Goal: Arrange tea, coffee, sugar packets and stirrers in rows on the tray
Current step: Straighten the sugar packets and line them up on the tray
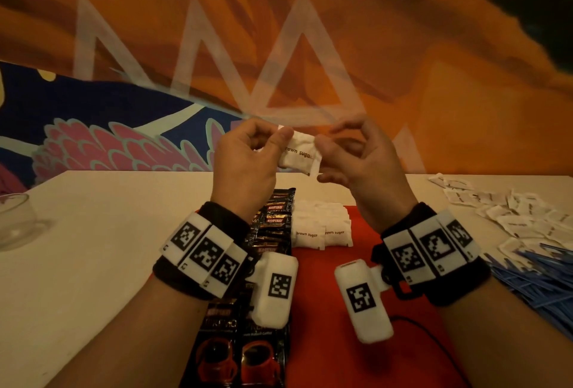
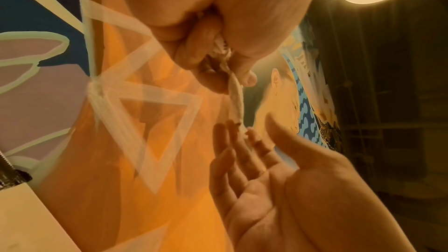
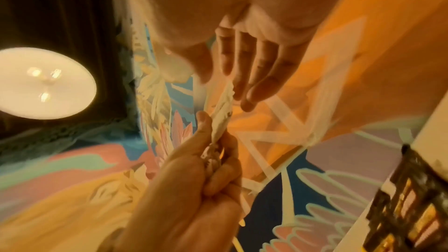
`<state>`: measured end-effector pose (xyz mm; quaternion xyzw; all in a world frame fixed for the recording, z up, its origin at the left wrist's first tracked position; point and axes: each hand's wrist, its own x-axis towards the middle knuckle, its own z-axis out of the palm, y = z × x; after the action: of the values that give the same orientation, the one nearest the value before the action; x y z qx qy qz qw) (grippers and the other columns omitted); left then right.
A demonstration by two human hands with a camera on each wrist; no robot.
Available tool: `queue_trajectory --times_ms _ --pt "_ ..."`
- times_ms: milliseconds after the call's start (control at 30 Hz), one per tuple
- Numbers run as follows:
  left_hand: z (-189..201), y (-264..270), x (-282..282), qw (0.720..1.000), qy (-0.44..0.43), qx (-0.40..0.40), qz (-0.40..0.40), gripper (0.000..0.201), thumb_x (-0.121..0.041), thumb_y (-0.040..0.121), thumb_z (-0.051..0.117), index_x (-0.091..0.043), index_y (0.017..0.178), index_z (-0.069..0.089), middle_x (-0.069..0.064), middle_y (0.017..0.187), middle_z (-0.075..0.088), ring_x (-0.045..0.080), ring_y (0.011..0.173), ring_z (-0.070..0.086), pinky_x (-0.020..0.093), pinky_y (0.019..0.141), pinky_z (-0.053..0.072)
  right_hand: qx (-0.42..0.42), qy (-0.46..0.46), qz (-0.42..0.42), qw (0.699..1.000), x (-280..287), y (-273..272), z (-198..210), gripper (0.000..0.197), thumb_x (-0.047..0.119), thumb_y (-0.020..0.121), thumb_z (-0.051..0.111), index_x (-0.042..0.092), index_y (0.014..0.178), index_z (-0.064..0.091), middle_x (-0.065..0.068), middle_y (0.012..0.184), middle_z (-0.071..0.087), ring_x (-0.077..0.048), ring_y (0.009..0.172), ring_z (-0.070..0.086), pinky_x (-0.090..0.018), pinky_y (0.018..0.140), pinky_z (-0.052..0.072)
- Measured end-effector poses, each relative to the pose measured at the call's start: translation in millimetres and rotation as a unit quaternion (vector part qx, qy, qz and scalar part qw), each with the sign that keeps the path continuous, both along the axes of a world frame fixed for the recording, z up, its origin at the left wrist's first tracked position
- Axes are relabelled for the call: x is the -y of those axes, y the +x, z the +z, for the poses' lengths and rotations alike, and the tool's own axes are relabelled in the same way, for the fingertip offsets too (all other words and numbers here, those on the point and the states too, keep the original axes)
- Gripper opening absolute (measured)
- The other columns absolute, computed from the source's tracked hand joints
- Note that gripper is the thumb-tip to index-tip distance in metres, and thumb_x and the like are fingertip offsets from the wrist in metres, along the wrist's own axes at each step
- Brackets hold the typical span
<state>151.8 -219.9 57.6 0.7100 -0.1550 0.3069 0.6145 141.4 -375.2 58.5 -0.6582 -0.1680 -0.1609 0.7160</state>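
I hold a small stack of white brown-sugar packets [image 1: 299, 152] up in the air above the red tray [image 1: 325, 279]. My left hand [image 1: 276, 136] pinches the stack [image 2: 236, 102] between thumb and curled fingers. My right hand [image 1: 328, 142] meets its other end; in the wrist views its fingers [image 3: 242, 83] are straight and touch the packet edge [image 3: 221, 114], with the thumb slightly apart. On the tray lie a column of black coffee sachets [image 1: 273, 223] and, beside it, a row of sugar packets [image 1: 322, 226].
Loose sugar packets [image 1: 511, 214] and a heap of blue stirrers [image 1: 533, 276] lie on the table to the right of the tray. A glass bowl [image 1: 15, 217] stands at the far left. A black cable [image 1: 418, 325] crosses the tray's near right part.
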Motion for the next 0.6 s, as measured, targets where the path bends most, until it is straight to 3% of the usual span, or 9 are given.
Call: queue_trajectory --times_ms 67,167,300,400,500,600 --pt "1 -1 0 1.000 -0.003 0.000 -0.005 0.009 -0.021 0.095 0.064 -0.017 0.087 0.065 -0.005 0.078 0.070 0.003 0.070 0.068 0.017 0.063 0.054 0.065 -0.069 0.010 0.995 -1 -1 -1 0.021 0.009 0.086 0.073 0.014 0.105 0.065 -0.010 0.103 0.071 -0.021 0.086 0.072 -0.031 0.066 0.059" --pt "0 -2 0 1.000 0.003 -0.009 -0.007 0.010 -0.024 0.095 0.063 -0.017 0.089 0.066 -0.002 0.080 0.069 0.005 0.065 0.065 0.020 0.056 0.050 0.083 -0.098 0.006 0.992 -5 -2 -4 0.011 0.002 0.085 0.072 0.010 0.093 0.075 -0.010 0.087 0.074 -0.023 0.077 0.070 -0.027 0.064 0.057" --pt "1 -1 0 0.999 0.031 -0.015 -0.005 0.015 -0.028 0.095 0.063 -0.013 0.092 0.066 0.000 0.077 0.068 0.001 0.055 0.058 0.016 0.050 0.042 0.053 -0.076 0.016 0.996 -3 -2 -4 0.010 0.003 0.084 0.072 0.013 0.087 0.074 -0.008 0.083 0.074 -0.017 0.072 0.068 -0.022 0.062 0.054" --pt "1 -1 -1 0.999 0.047 -0.020 0.003 0.022 -0.028 0.096 0.062 -0.007 0.090 0.064 0.000 0.069 0.064 0.001 0.048 0.055 0.014 0.046 0.040 0.041 -0.132 0.036 0.990 4 0 -1 0.015 0.000 0.084 0.072 0.015 0.089 0.074 -0.009 0.083 0.073 -0.016 0.073 0.066 -0.024 0.063 0.055" --pt "4 0 -7 0.998 0.047 -0.038 0.030 0.024 -0.036 0.095 0.063 -0.020 0.077 0.060 -0.008 0.058 0.056 0.000 0.048 0.048 0.023 0.056 0.039 -0.004 -0.183 0.042 0.982 16 5 -4 0.022 -0.001 0.083 0.073 0.016 0.096 0.074 -0.010 0.091 0.074 -0.019 0.072 0.066 -0.024 0.064 0.056" --pt "10 0 -14 0.998 0.009 -0.053 0.023 0.024 -0.038 0.095 0.063 -0.022 0.077 0.058 -0.009 0.052 0.052 0.004 0.047 0.046 0.027 0.056 0.038 -0.085 -0.296 0.008 0.951 29 16 -14 0.023 0.003 0.082 0.076 0.019 0.099 0.074 0.000 0.102 0.073 -0.017 0.071 0.070 -0.019 0.063 0.056"
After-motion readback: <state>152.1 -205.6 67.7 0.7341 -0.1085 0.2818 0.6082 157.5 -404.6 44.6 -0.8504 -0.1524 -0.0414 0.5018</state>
